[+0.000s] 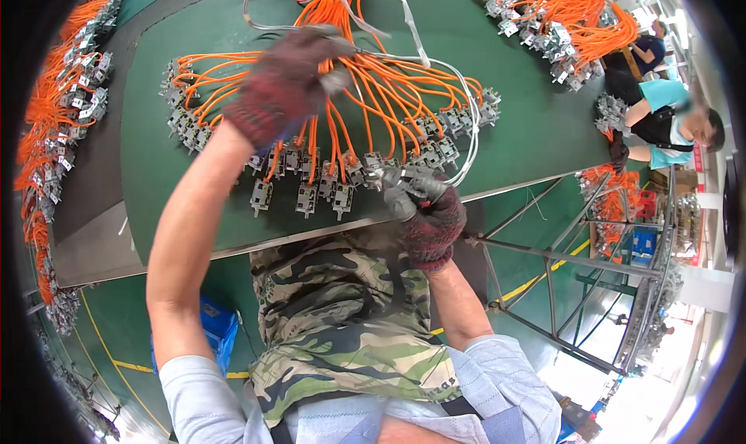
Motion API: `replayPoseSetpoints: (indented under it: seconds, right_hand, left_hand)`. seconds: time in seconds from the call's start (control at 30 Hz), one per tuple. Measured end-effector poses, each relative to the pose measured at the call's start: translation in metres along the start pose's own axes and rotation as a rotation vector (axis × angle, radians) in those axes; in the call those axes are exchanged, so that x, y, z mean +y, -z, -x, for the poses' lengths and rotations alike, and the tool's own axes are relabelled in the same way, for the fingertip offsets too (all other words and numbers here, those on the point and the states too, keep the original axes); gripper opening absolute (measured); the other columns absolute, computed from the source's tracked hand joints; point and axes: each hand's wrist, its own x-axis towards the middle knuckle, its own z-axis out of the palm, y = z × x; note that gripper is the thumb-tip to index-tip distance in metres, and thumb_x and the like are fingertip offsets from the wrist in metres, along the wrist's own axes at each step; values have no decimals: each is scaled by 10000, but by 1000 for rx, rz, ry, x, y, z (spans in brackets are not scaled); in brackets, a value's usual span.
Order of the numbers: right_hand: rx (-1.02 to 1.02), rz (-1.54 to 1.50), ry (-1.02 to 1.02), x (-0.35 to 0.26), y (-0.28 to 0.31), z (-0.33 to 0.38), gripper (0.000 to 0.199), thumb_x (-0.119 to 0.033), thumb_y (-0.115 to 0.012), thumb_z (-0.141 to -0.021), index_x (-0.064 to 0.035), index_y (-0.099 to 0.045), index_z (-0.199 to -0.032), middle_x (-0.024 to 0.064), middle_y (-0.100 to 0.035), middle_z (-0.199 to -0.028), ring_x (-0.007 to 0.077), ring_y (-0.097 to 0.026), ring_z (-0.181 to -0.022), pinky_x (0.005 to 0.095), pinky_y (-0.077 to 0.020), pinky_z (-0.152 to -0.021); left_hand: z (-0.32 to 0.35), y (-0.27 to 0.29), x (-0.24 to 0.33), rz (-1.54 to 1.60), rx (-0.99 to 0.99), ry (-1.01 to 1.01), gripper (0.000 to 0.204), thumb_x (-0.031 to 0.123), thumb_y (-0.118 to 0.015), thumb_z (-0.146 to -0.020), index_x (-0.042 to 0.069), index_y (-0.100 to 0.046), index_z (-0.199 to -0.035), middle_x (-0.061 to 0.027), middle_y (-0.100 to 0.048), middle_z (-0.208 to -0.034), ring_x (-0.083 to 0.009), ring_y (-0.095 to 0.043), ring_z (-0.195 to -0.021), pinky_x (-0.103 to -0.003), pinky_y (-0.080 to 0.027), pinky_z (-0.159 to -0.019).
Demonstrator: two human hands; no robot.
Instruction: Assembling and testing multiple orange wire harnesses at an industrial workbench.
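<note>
A fan of orange cables [373, 94] with grey connectors on their ends lies across the green tabletop in front of me. My left hand [284, 82], in a dark red and grey work glove, is over the upper left of the fan; motion blur hides what its fingers do. My right hand [431, 222], gloved alike, is at the table's near edge with thumb and fingers closed around a grey connector [398, 178]. Several connectors [307, 199] sit in a row to its left. A white cable [472, 125] loops around the fan's right side.
More bundles of orange cables lie at the left [47, 125] and far right [575, 16]. The green table [536, 133] ends just before my body. At the right edge a co-worker [672, 125] handles connectors. A metal frame [575, 261] stands below right, a blue bag [217, 331] below left.
</note>
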Motion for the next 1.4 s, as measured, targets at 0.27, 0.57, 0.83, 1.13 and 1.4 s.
replayPoseSetpoints:
  seconds: [0.27,0.57,0.83,1.13,1.4]
  right_hand:
    - [-78,194,162,-7,-5,-3,299,-158,-905,-822,-90,-832,-1103,135,-788,-1103,318,-750,-1003,407,-595,-859]
    - [8,-278,13,18,-8,11,341,-37,-869,-865,-56,-704,-1162,166,-721,-1228,244,-742,-1033,352,-597,-872]
    - [87,-184,114,35,2,-18,338,-156,-860,-934,-17,-644,-1154,126,-728,-1150,153,-714,-972,326,-591,-845]
    - [96,4,11,71,38,-129,300,-225,-903,-883,-28,-736,-1035,8,-730,-930,67,-591,-796,265,-534,-735]
    - [177,-278,-161,51,90,-159,316,-208,-873,-914,-29,-639,-1029,33,-672,-833,97,-570,-653,271,-480,-584]
  left_hand:
    - [54,81,-107,-513,-151,512,627,515,-686,-989,142,-622,-1490,-174,-615,-1496,-385,-522,-1445,-494,-413,-1210]
    - [48,83,-122,-613,-384,516,631,612,-600,-1016,179,-633,-1474,-138,-632,-1474,-371,-550,-1394,-517,-412,-1170]
    - [45,92,-109,-445,-582,669,622,640,-533,-1031,91,-756,-1221,-196,-728,-1202,-389,-677,-1177,-490,-498,-1025]
    - [62,56,-37,-500,-483,851,631,621,-493,-1050,48,-757,-1048,-241,-748,-1071,-472,-686,-1032,-527,-505,-942]
    - [94,93,6,-438,-234,597,642,524,-588,-1062,55,-577,-1500,-225,-682,-1375,-384,-650,-1289,-440,-485,-1114]
